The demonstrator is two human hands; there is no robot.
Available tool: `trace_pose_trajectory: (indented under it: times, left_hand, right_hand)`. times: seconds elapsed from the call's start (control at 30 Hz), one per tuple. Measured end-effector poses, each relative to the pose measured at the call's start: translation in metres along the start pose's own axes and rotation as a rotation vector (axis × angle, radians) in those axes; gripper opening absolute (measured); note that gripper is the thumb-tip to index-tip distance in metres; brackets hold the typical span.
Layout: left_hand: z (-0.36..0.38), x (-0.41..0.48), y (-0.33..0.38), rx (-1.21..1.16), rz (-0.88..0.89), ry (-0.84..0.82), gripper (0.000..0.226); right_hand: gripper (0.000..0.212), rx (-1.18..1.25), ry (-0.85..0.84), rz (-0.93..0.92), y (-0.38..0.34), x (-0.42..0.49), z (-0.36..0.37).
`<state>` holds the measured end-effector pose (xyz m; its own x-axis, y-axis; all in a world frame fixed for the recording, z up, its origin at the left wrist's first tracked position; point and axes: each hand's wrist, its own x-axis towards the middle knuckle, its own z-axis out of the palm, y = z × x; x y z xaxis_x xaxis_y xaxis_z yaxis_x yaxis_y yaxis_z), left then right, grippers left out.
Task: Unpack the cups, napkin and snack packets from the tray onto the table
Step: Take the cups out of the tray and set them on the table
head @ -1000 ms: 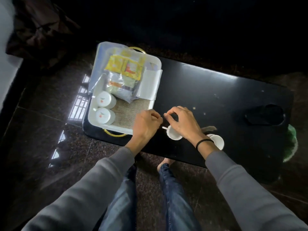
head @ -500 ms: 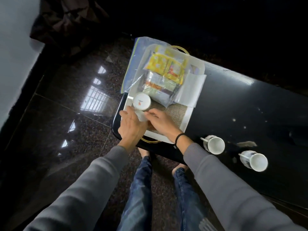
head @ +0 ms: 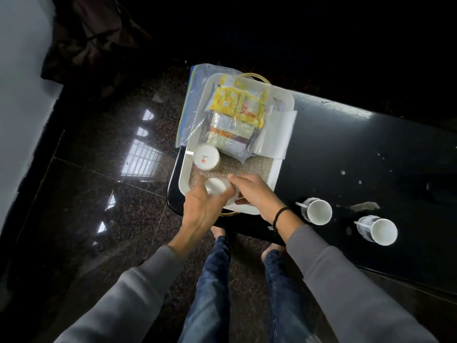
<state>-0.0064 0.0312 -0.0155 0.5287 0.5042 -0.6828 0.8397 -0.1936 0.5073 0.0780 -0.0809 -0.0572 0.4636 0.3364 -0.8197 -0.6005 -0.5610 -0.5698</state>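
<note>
A white tray stands on the left end of the black table. Its near corner holds an upside-down white cup, gripped by my left hand and my right hand from either side. A second upside-down cup stands just beyond it on the tray's woven mat. Snack packets in a clear plastic bag fill the far half of the tray. A white napkin lies along the tray's right side. On the table to the right stand two upright cups.
The table's left end sits just under the tray, with glossy dark floor beyond it. My knees are below the near table edge. A dark object lies at the table's far right. Dark cloth hangs at the upper left.
Both hands left the cup set on the table and moved left to the tray. They now hold the nearest upside-down cup, which is lifted a little toward me.
</note>
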Motion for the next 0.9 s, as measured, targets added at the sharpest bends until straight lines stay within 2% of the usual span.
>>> trace_pose_trajectory:
  times: [0.07, 0.13, 0.27, 0.5, 0.67, 0.8, 0.9]
  left_hand:
    - [0.012, -0.007, 0.007, -0.068, 0.026, -0.062, 0.062]
    - [0.026, -0.01, 0.015, -0.089, 0.032, -0.122, 0.069]
    - [0.057, -0.006, 0.036, -0.117, 0.092, -0.224, 0.072]
    - [0.119, 0.003, 0.08, -0.081, 0.337, -0.288, 0.1]
    - [0.149, 0.016, 0.101, -0.06, 0.398, -0.373, 0.073]
    - [0.16, 0.032, 0.111, -0.011, 0.401, -0.414, 0.052]
    - [0.167, 0.042, 0.116, 0.06, 0.431, -0.36, 0.03]
  right_hand:
    - [0.046, 0.07, 0.0, 0.023, 0.003, -0.008, -0.017]
    - [0.044, 0.122, 0.025, 0.031, 0.009, -0.015, -0.038]
    - [0.03, 0.182, 0.057, -0.051, 0.022, -0.03, -0.086]
    - [0.028, 0.134, 0.125, -0.197, 0.042, -0.049, -0.162]
    - [0.037, -0.323, 0.367, -0.281, 0.049, -0.048, -0.205]
    - [0.059, -0.402, 0.438, -0.402, 0.055, -0.043, -0.22]
    - [0.061, -0.445, 0.465, -0.459, 0.059, -0.034, -0.221]
